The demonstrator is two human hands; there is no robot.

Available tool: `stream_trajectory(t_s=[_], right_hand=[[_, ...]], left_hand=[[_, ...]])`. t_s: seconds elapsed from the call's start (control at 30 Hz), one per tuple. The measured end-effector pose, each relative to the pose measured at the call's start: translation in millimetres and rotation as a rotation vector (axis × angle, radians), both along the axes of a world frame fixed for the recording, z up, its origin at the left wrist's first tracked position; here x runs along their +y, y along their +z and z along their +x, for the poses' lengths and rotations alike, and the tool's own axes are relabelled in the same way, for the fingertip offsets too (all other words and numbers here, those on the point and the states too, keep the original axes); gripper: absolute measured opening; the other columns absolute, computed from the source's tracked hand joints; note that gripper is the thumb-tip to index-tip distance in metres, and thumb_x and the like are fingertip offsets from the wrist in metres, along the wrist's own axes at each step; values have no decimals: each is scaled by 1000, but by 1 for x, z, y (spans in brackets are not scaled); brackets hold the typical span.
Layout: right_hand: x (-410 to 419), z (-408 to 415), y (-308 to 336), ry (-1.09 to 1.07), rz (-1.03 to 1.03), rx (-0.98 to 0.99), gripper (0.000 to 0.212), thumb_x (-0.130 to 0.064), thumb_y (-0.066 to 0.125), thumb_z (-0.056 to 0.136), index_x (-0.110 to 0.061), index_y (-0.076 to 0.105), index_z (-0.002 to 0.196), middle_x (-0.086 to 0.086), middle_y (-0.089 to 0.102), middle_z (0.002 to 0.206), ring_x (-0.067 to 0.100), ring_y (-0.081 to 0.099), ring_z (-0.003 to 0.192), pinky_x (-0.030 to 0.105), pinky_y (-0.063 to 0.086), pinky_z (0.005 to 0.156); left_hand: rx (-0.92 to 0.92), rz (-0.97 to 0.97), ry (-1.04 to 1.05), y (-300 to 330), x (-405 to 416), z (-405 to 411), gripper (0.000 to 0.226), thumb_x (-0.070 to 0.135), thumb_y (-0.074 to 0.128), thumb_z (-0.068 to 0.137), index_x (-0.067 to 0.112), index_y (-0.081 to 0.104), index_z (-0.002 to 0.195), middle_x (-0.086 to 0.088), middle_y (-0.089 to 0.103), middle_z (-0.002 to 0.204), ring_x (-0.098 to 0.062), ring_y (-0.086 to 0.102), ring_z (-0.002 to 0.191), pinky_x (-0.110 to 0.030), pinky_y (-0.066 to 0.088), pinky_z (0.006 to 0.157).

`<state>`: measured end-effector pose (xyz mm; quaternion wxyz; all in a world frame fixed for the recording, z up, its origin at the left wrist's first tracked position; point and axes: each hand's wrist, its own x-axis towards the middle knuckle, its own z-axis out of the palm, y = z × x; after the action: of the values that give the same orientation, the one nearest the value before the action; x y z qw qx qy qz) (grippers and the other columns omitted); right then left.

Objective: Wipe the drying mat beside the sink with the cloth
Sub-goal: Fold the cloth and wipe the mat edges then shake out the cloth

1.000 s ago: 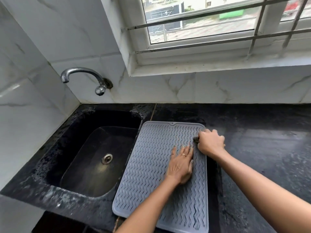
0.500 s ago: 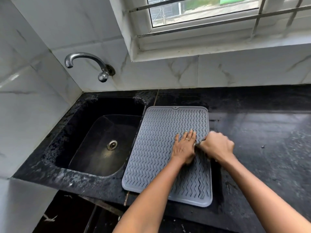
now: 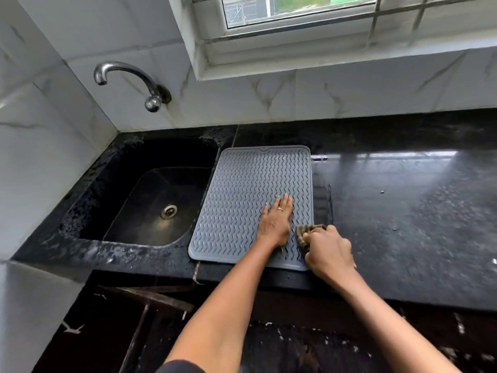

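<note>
Wiping is under way: your right hand [image 3: 329, 251] grips a bunched, dark striped cloth [image 3: 305, 236], fingers curled round it, and presses it on the drying mat [image 3: 250, 189] near the mat's front right corner. Your left hand [image 3: 275, 224] lies flat on the mat just beside the cloth, fingers straight and close together, a ring on one finger; it appears to pin the mat against sliding.

The grey, wave-ribbed mat lies on the black tabletop [image 3: 403, 205], its left edge alongside the sink [image 3: 150, 200] and its front edge close to the tabletop's front edge. A curved tap [image 3: 126, 76] juts from the tiled wall above the sink, and a barred window [image 3: 295, 14] sits over the back of the tabletop.

Step in hand, by judgement: a stroke along the right-hand strip of the mat, at its near end. How much of the surface is already clean cannot be told from this view; no difference shows between the ribs.

The next move likely calls for carrying the cloth to a fresh strip towards the sink side, which means lifting or shifting your left hand out of the cloth's path while keeping the mat held. Press into the grooves, since the ribs can trap water. Take care at the front edge, where a hard pull could drag the mat off the tabletop.
</note>
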<state>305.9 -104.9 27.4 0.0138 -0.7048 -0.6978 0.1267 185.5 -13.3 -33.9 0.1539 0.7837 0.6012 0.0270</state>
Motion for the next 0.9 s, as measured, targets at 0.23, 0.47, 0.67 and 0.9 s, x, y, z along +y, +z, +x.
stream_trajectory(t_s=[0.23, 0.47, 0.67, 0.9], right_hand=[[-28, 3, 23, 118, -131, -25, 27, -27, 50, 85, -19, 66, 105, 7, 66, 111, 27, 56, 109, 36, 48, 84], [19, -62, 36, 267, 70, 452, 48, -8, 51, 77, -33, 64, 116, 1, 69, 104, 27, 57, 101, 36, 50, 77], [42, -157, 12, 684, 46, 241, 39, -25, 56, 84, -26, 57, 123, 1, 57, 127, 31, 45, 114, 42, 43, 84], [32, -159, -11, 915, 117, -23, 39, -17, 52, 89, -27, 56, 126, -4, 52, 131, 25, 37, 117, 44, 39, 82]], left_hand=[[-358, -112, 136, 27, -6, -20, 41, 19, 41, 101, 17, 42, 141, -4, 39, 150, -22, 39, 137, -36, 31, 113], [-424, 381, 840, 41, -73, -125, 20, 15, 55, 90, 15, 72, 100, -9, 67, 110, -24, 60, 101, -24, 41, 75], [-403, 202, 1136, 37, -98, -170, 16, 9, 63, 82, 14, 75, 93, -15, 72, 100, -35, 63, 101, -36, 48, 84], [-502, 45, 1219, 36, -93, -183, 10, 11, 68, 77, 15, 76, 73, -14, 74, 76, -32, 71, 80, -41, 57, 80]])
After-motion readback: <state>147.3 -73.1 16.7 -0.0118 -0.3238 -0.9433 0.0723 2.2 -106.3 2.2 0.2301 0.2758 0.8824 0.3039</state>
